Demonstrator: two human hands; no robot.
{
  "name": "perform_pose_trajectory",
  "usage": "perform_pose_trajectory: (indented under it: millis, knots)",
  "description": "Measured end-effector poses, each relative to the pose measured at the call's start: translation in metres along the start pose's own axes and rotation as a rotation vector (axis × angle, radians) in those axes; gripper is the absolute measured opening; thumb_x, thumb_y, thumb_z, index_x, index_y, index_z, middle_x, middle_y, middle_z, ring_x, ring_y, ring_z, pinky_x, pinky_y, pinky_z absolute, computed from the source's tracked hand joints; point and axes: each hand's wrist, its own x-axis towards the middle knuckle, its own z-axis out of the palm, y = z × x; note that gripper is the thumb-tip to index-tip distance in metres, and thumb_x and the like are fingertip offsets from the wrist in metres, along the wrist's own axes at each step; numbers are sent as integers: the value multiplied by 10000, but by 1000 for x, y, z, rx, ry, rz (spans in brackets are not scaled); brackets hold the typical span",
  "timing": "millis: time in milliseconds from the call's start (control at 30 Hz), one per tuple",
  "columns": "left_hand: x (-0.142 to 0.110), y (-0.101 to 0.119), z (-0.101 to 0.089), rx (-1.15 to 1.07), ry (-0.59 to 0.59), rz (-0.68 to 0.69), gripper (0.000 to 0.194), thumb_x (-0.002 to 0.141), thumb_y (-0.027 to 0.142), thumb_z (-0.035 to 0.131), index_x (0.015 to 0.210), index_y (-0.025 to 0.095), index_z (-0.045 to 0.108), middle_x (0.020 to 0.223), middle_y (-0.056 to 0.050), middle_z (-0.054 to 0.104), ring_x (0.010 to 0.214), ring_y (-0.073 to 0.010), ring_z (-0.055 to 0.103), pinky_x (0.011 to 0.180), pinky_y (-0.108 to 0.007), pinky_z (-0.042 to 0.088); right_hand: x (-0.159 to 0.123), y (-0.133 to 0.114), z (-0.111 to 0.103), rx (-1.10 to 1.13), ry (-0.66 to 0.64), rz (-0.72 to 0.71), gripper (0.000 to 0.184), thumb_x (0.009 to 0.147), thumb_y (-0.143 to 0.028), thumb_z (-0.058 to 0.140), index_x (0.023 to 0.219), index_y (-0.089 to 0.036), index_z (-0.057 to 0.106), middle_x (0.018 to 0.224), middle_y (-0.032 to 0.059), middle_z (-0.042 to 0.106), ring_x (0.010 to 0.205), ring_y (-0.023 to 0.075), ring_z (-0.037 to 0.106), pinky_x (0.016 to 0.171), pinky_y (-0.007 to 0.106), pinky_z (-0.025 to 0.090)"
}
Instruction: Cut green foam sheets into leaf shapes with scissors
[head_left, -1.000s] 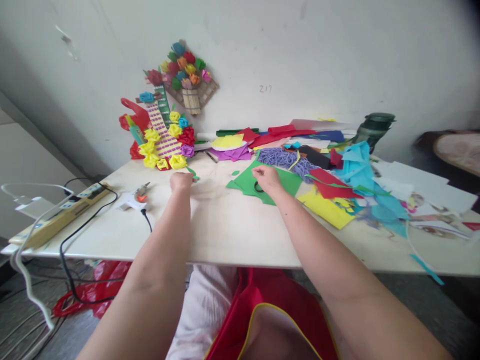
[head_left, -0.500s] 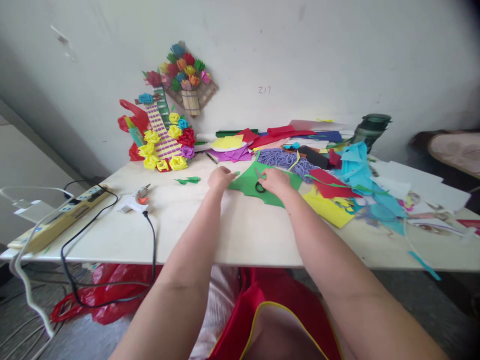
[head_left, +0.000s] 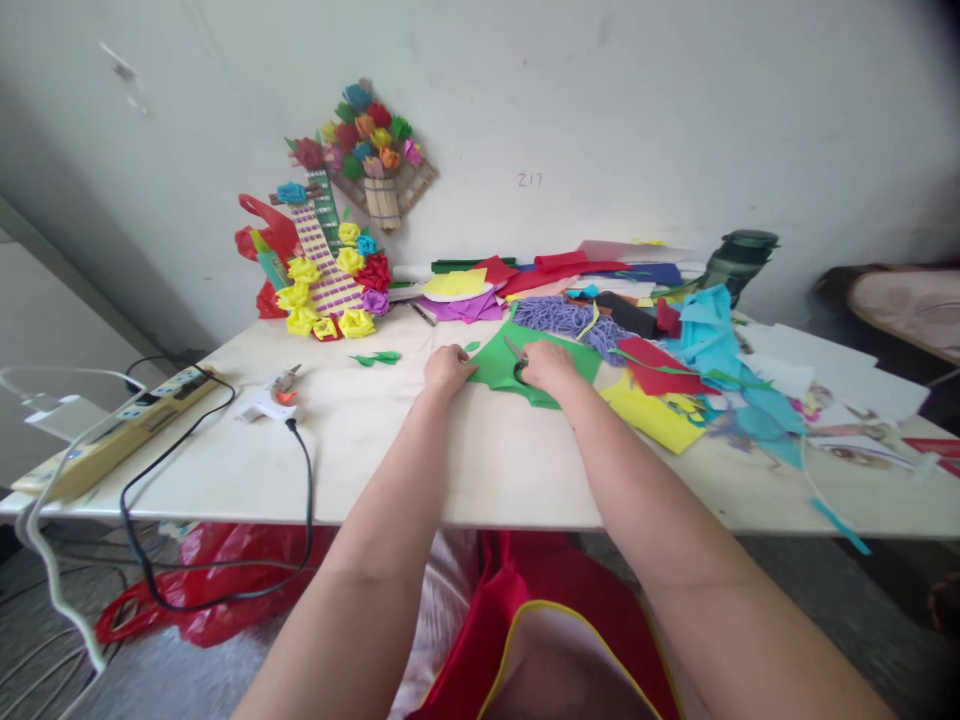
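Note:
My right hand (head_left: 551,366) holds a pair of small dark-handled scissors (head_left: 519,371), blades pointing up and left over a green crepe-like sheet (head_left: 501,358). The fingers of my left hand (head_left: 448,369) are closed at the left edge of that sheet and appear to pinch it. Just beyond those fingertips lies a small green leaf-shaped piece (head_left: 472,346), apart from the hand. More cut green pieces (head_left: 376,358) rest on the table to the left.
A glue gun (head_left: 283,385) on a white stand and a power strip (head_left: 127,430) with trailing cords occupy the left side. Paper flowers (head_left: 330,290) stand behind. Purple yarn (head_left: 574,318), coloured sheets (head_left: 660,415) and a dark bottle (head_left: 742,265) are on the right.
My left hand has come away from the small green piece, now lying loose, and shifted slightly right and nearer to the green sheet's edge. The right hand with scissors moved slightly left.

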Motion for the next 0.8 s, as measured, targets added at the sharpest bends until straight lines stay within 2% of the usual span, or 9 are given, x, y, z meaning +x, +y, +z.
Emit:
perform_pose_trajectory:
  millis: [167, 400, 633, 800]
  knots:
    - [0, -3, -4, -88, 37, -13, 109, 587, 242, 712, 617, 218, 610, 656, -26, 584, 700, -201, 548, 657, -288, 375, 4, 1, 4, 13, 20, -62, 395, 708, -105, 549, 1078, -145, 679, 1039, 178, 674, 957, 306, 632, 740, 341, 470]
    - [-2, -1, -7, -333, 137, 47, 75, 614, 242, 672, 594, 199, 613, 515, 27, 466, 539, -132, 443, 569, -257, 323, 9, 11, 9, 133, 59, -75, 415, 700, -139, 575, 1101, -183, 671, 1073, 119, 683, 992, 267, 622, 812, 316, 460]
    - [4, -10, -3, -574, 198, -1, 156, 603, 315, 660, 639, 172, 610, 511, 38, 455, 494, -99, 399, 506, -226, 299, 10, 15, 7, 177, 80, -22, 451, 685, -126, 567, 1118, -214, 663, 1059, 85, 694, 987, 254, 625, 805, 319, 457]
    - [9, -13, 1, -643, 255, -33, 171, 631, 314, 639, 685, 157, 599, 516, 44, 461, 441, -85, 413, 454, -214, 327, 10, 20, 5, 257, 124, 13, 467, 689, -148, 571, 1145, -225, 638, 1033, 68, 695, 971, 237, 623, 787, 302, 455]
